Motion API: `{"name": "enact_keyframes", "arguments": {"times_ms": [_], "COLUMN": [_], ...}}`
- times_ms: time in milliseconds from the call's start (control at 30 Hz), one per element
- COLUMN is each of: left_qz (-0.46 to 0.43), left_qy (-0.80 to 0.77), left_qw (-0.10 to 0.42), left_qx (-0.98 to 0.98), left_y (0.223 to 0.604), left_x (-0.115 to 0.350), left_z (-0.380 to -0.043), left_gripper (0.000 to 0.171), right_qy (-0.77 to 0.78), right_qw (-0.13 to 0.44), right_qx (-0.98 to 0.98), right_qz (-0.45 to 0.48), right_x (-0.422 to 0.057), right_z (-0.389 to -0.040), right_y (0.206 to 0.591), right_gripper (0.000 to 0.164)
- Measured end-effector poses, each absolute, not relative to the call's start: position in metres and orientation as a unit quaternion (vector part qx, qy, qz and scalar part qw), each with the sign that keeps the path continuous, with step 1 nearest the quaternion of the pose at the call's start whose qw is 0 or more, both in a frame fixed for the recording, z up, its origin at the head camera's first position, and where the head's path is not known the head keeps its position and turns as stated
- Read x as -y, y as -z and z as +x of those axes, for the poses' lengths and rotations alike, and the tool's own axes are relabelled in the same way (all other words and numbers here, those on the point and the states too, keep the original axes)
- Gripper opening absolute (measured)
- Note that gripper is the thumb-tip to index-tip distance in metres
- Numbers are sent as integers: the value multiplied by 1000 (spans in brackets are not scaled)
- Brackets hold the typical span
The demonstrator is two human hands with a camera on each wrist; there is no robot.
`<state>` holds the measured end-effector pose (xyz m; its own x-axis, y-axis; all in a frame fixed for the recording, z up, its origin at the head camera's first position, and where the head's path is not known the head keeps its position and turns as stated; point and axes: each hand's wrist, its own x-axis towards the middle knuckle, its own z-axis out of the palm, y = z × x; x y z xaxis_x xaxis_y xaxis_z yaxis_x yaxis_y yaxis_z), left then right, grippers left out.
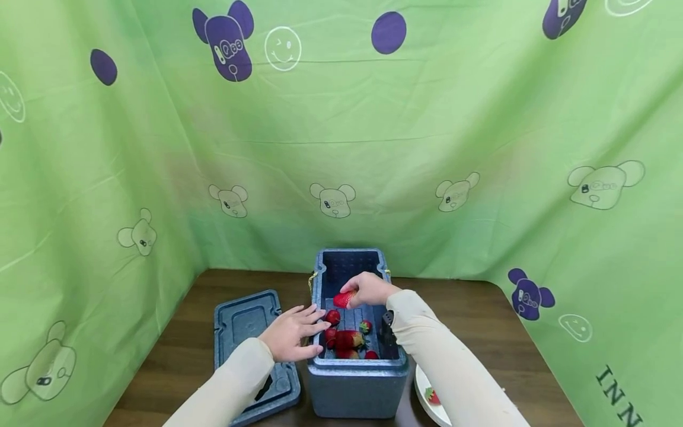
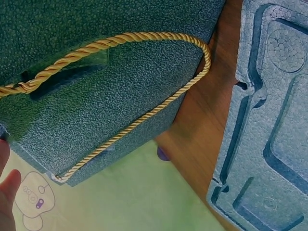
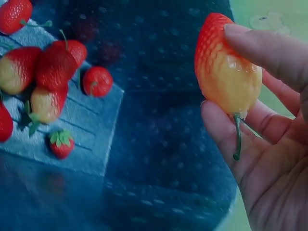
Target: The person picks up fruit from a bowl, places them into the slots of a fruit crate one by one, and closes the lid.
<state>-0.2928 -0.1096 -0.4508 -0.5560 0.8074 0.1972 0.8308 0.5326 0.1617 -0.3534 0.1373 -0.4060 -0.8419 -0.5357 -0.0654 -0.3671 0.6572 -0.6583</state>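
Note:
My right hand (image 1: 373,289) pinches a large toy strawberry (image 3: 228,72) between thumb and fingers, inside the opening of a blue foam box (image 1: 358,391). The strawberry is red at the tip and yellow near its green stem. Several strawberries of different sizes lie on the box floor, among them a small one with a green leafy cap (image 3: 61,144) and a round red one (image 3: 97,82). With fingers spread and fairly straight, my left hand (image 1: 294,335) rests on the box's left rim. Only its fingertips show at the left edge of the left wrist view.
The box's foam lid (image 1: 248,320) lies on the wooden table (image 1: 176,332) to the left. A yellow rope handle (image 2: 139,120) loops along the box's side. At the right, partly under my sleeve, a white plate (image 1: 424,394) holds a strawberry (image 1: 431,396). Green printed cloth (image 1: 341,107) surrounds the table.

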Motion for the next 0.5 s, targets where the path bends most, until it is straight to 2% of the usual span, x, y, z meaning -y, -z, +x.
{"name": "enact_keyframes", "arguments": {"times_ms": [500], "left_qz": [-478], "left_qy": [117], "left_qw": [70], "left_qx": [868], "left_y": [452], "left_x": [111], "left_z": [-294], "left_gripper": [50], "right_qy": [348], "right_qw": [154], "right_qx": [-888], "right_qz": [-259], "right_x": [-123], "right_z": [-357], "right_y": [447], "right_gripper": [31]}}
